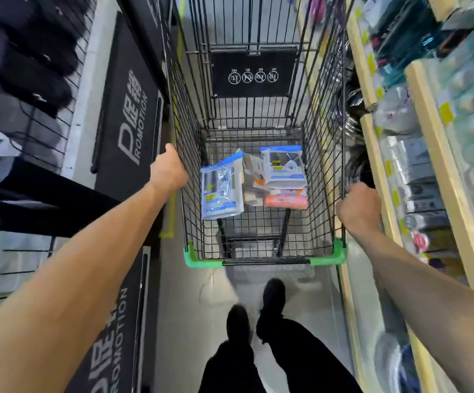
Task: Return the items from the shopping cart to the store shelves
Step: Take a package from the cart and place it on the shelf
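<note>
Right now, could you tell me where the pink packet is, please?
In the head view, the pink packet lies on the cart floor at its right side, partly under a blue-and-white pouch, forward and left of the right hand.

Black wire-metal cart (326, 171); glossy plastic packets (221, 191).

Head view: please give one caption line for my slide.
Both hands, left and right, grip the shopping cart rims; packets lie inside.
</note>
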### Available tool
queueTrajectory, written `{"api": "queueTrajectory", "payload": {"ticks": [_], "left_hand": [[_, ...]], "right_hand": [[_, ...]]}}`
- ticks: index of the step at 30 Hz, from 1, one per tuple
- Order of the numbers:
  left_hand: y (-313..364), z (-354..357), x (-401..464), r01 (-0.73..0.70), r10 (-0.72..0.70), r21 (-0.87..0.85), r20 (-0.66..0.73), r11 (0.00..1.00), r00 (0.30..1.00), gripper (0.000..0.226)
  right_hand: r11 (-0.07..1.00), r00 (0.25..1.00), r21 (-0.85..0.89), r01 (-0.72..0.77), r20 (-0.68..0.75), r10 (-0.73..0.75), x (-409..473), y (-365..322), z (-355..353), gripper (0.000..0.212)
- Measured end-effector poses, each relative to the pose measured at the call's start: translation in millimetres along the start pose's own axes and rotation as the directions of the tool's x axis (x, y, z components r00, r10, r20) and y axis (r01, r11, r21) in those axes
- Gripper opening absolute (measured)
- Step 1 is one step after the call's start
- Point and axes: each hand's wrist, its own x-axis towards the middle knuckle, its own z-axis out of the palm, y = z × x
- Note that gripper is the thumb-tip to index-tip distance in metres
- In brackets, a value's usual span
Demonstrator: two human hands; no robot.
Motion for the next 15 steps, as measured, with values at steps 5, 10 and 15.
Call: {"api": "queueTrajectory", "payload": {"ticks": [5, 10, 15], "left_hand": [[-20, 0, -15, 0.038, -0.032, -0.031, 0.171, 0.999, 0.985, 0.067], [-38, 6, -40, 0.092, -0.027, -0.188, 0.322, 0.978, 0.946, 0.053], [-51, 15, -78, 0.086, -0.033, -0.136, 0.35, 0.987, 0.936, 0.049]], "right_hand": [[1.0, 0.999, -0.013, -0.027, -0.025, 0.027, -29, 16, 7, 0.016], [0.996, 0.995, -0.016, -0.089, -0.048, 0.088, -64, 35, 19, 0.013], [0.995, 0.992, -0.005, -0.101, -0.071, 0.101, -102, 65, 29, 0.008]]}}
